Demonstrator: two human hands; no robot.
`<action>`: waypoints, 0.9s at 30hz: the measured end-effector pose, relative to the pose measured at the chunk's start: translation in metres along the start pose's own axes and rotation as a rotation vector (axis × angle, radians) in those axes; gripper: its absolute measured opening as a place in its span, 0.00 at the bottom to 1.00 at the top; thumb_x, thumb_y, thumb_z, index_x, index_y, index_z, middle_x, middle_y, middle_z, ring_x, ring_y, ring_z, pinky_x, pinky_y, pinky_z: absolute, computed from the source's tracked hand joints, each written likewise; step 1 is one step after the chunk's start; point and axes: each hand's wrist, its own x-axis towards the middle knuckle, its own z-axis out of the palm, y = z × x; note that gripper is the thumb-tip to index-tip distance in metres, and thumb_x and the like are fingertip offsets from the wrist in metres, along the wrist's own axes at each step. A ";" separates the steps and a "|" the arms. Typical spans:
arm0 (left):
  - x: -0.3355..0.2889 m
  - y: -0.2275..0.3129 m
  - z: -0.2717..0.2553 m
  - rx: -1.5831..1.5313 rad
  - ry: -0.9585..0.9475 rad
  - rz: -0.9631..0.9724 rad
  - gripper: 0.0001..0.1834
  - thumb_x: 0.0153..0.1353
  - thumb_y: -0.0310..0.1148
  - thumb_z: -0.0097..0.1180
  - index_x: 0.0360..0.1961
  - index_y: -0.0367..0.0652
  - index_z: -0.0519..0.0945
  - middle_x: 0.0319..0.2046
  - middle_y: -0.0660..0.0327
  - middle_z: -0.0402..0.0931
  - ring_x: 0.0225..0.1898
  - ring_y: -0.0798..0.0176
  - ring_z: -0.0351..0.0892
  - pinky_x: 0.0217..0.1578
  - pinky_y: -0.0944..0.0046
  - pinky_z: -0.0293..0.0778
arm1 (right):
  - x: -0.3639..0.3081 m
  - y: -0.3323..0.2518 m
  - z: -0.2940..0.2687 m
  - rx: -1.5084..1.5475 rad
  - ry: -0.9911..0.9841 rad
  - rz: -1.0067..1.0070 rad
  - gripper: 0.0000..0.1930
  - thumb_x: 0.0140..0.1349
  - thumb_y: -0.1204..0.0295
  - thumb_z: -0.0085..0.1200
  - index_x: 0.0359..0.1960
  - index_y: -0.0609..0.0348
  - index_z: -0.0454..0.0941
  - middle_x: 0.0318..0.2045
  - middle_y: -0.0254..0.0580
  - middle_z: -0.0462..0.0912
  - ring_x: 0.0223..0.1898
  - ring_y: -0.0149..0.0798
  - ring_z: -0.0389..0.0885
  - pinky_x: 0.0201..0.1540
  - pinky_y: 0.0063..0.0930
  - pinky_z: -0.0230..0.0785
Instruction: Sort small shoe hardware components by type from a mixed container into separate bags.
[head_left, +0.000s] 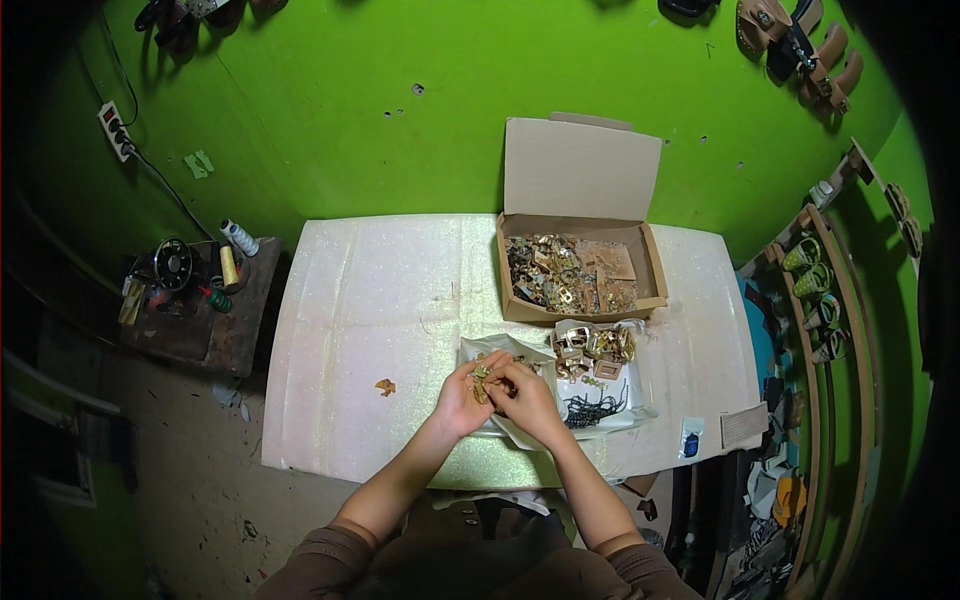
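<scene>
My left hand [460, 402] is cupped over the near middle of the table, with several small gold-coloured metal pieces [482, 381] in its palm and fingers. My right hand [530, 405] meets it from the right, fingertips pinched together at those pieces; what lies between them is too small to make out. Under and behind both hands a whitish plastic bag [472, 350] lies opened out, partly hidden. Right beside it, a white tray-like wrapping [640, 405] holds gold buckle-like fittings [596, 345] and a dark beaded-looking bundle [597, 408].
An open cardboard box [583, 168] of mixed metal fittings stands at the table's back. A small brownish-gold scrap [385, 387] lies on the table [350, 300] at left. A side stand [235, 335] carries thread spools [238, 238]. Wooden racks [815, 400] hold sandals at right.
</scene>
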 end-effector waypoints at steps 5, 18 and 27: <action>-0.002 0.000 0.004 -0.037 -0.002 0.014 0.23 0.61 0.35 0.25 0.54 0.34 0.59 0.53 0.54 0.61 0.55 0.61 0.61 0.54 0.62 0.58 | -0.002 0.017 -0.002 0.216 0.110 0.074 0.06 0.47 0.76 0.54 0.29 0.62 0.75 0.23 0.35 0.73 0.22 0.25 0.67 0.27 0.17 0.62; 0.000 0.002 -0.001 -0.061 0.020 0.020 0.22 0.62 0.36 0.26 0.53 0.35 0.61 0.53 0.55 0.62 0.55 0.60 0.60 0.54 0.63 0.59 | -0.011 0.010 -0.001 -0.049 0.208 -0.023 0.08 0.51 0.71 0.51 0.30 0.62 0.75 0.30 0.46 0.74 0.32 0.43 0.73 0.36 0.29 0.65; -0.001 -0.007 0.005 0.118 0.051 0.081 0.24 0.62 0.37 0.23 0.55 0.34 0.58 0.55 0.55 0.59 0.56 0.60 0.58 0.57 0.61 0.52 | -0.006 -0.002 0.017 -0.193 0.136 -0.095 0.09 0.47 0.69 0.53 0.29 0.60 0.75 0.28 0.45 0.74 0.30 0.45 0.74 0.33 0.32 0.66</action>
